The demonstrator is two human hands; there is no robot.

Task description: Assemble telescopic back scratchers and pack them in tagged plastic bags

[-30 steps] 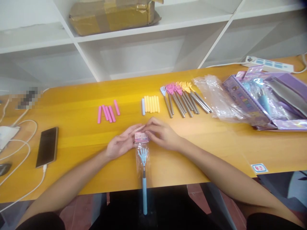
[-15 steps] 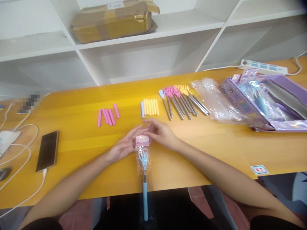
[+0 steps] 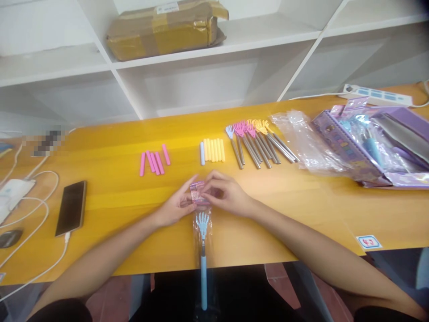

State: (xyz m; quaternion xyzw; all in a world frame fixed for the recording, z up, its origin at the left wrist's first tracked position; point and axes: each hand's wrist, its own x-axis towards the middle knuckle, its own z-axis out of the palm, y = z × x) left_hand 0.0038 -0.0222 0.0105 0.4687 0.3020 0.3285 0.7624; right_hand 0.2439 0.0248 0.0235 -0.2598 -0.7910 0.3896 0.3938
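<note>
A light-blue hand-shaped back scratcher (image 3: pixel 203 268) lies in a clear plastic bag (image 3: pixel 210 232), its handle reaching past the table's front edge. At the bag's top is a small printed header card (image 3: pixel 195 195), purple and pink. My left hand (image 3: pixel 174 206) holds the card's left side, thumb in front and fingers partly hidden behind it. With thumb and fingertips pinched together, my right hand (image 3: pixel 229 194) grips the card's right side. Beyond the hands lie several yellow tubes (image 3: pixel 214 150) beside one pale-blue tube (image 3: pixel 202 154).
Several pink tubes (image 3: pixel 157 163) lie left of centre. Back scratchers without handle sleeves (image 3: pixel 256 145) are grouped at right, near clear bags (image 3: pixel 304 143) and a purple box (image 3: pixel 351 150). A phone (image 3: pixel 70 208) and cables are at left. White shelving (image 3: pixel 214 58) stands behind.
The header card now shows a taller, purple printed face. My right hand's fingers have come down onto it, and my left thumb has closed in. The view has shifted slightly.
</note>
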